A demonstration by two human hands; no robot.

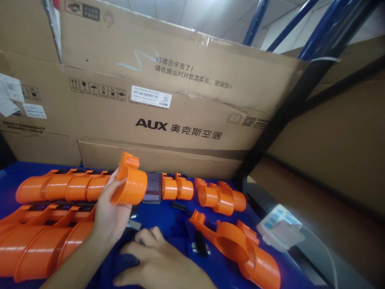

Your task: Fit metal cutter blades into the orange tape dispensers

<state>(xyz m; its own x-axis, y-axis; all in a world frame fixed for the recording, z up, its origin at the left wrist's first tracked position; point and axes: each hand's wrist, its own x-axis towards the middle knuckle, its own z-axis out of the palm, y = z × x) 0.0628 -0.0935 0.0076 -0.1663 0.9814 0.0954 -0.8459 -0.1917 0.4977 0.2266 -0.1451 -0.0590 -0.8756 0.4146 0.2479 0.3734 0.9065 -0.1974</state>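
Note:
My left hand (112, 212) is closed around the lower side of an orange plastic ring-shaped holder (135, 186) with a clip-like bracket on top, raised above the blue surface. Low in the middle, my right hand (153, 257) rests over the blue surface with its fingers bent and apart; nothing shows between them. Just beyond its fingers lies a small greyish piece (134, 224). To its right, a black clip-like piece with metal ends (201, 245) lies beside a loose orange holder (231, 239).
Rows of orange holders (36, 249) with black pieces line the left. More holders (224, 202) stand at the back right, near a dark phone-like slab (152, 188). A large carton (180, 100) walls the back. A white box with a cable (279, 226) sits right.

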